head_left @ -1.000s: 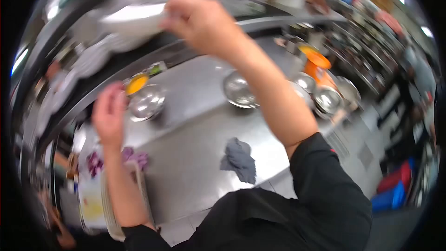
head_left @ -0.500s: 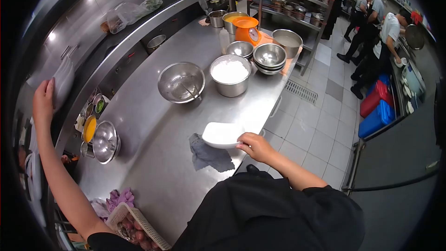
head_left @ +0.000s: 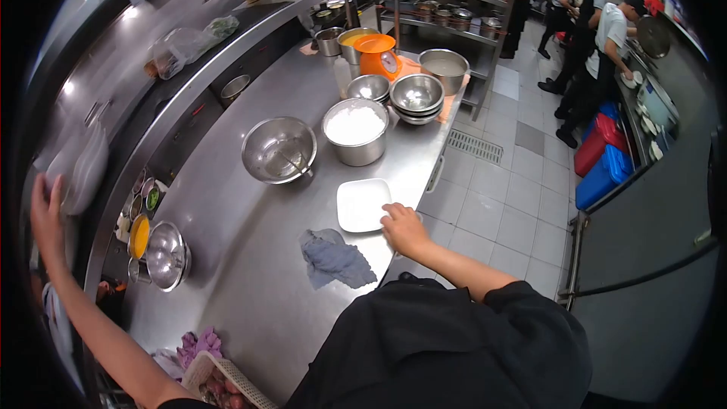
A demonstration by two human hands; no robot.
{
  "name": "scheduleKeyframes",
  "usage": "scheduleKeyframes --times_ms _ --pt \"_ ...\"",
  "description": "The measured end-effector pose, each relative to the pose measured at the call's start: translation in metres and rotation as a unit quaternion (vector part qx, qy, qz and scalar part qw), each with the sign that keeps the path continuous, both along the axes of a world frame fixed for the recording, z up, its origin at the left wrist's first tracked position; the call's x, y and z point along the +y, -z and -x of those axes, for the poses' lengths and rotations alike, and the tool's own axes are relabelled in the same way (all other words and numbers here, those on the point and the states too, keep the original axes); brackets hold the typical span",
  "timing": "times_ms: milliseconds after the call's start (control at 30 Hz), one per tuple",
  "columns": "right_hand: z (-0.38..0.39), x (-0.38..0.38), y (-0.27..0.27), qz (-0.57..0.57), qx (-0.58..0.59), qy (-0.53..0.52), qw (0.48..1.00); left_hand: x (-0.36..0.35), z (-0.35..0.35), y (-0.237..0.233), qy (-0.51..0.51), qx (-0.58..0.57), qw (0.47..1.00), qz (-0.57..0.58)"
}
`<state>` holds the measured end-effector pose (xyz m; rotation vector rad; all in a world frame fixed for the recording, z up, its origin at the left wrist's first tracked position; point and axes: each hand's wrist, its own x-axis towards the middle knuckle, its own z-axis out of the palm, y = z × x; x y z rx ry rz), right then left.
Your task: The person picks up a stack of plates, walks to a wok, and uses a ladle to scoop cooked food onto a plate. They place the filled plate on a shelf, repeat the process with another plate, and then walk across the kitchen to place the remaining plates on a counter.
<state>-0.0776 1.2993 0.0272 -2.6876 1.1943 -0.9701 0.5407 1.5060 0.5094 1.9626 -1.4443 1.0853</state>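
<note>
A square white plate (head_left: 363, 205) lies flat on the steel counter (head_left: 250, 280), and the fingers of my right hand (head_left: 404, 229) rest at its right edge. Just below the plate is a crumpled grey cloth (head_left: 335, 259). At the far left my left hand (head_left: 48, 208) is raised with fingers apart, beside stacked white dishes (head_left: 85, 170) on the shelf side; the dishes are blurred. Beyond the plate stand a pot of white powder (head_left: 354, 132) and a steel bowl with a utensil in it (head_left: 279, 150).
Steel bowls (head_left: 417, 95), an orange scale (head_left: 378, 57) and pots stand at the counter's far end. Nearer on the left are a steel bowl (head_left: 168, 256) and a basket of onions (head_left: 227, 382). Several people (head_left: 606, 45) stand in the aisle at right.
The white plate has gone from tilted in my right hand to flat on the counter. My left hand has moved lower and its fingers have spread. The view has shifted slightly.
</note>
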Motion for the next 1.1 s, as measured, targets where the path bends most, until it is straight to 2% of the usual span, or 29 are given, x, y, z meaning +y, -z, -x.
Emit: scheduleKeyframes --times_ms 33,100,167,233,300,367,433,533,667,733,800,1033,1100 --pt "-0.002 -0.001 0.001 0.0 0.001 0.01 1.0 0.017 0.001 -0.007 0.002 0.002 1.0 -0.019" --pt "-0.006 -0.004 0.014 -0.035 0.048 -0.04 0.997 0.049 0.0 -0.01 0.005 0.006 0.998 -0.061" --pt "-0.009 -0.008 0.031 -0.034 0.06 -0.039 0.997 0.079 0.014 0.007 0.129 0.199 0.972 0.001" --pt "-0.011 -0.012 0.036 -0.039 0.065 -0.061 0.995 0.089 0.101 0.031 0.047 0.13 0.99 0.029" --pt "-0.012 -0.012 0.036 -0.032 0.057 -0.068 0.996 0.093 0.152 0.059 -0.017 0.241 0.969 0.048" --pt "-0.009 -0.012 0.031 -0.033 0.023 -0.082 0.996 0.075 0.211 0.102 0.169 0.343 0.921 0.077" --pt "0.001 -0.011 0.028 -0.035 -0.007 -0.073 0.997 0.041 0.247 0.144 0.331 0.241 0.911 0.043" --pt "0.032 0.004 0.007 -0.072 -0.056 -0.054 0.994 -0.002 0.308 0.193 0.39 0.295 0.872 -0.023" --pt "0.109 0.025 -0.006 -0.092 -0.107 -0.005 0.99 -0.063 0.389 0.256 0.402 0.428 0.798 -0.132" --pt "0.16 0.035 -0.005 -0.115 -0.143 0.076 0.98 -0.092 0.431 0.289 0.408 0.449 0.778 -0.163" --pt "0.218 0.042 -0.003 -0.123 -0.145 0.115 0.975 -0.121 0.482 0.318 0.385 0.517 0.728 -0.233" --pt "0.412 0.053 0.028 -0.171 -0.158 0.255 0.939 -0.221 0.669 0.395 0.439 0.53 0.652 -0.32" --pt "0.456 0.045 0.032 -0.171 -0.16 0.266 0.935 -0.246 0.708 0.427 0.424 0.532 0.651 -0.337"
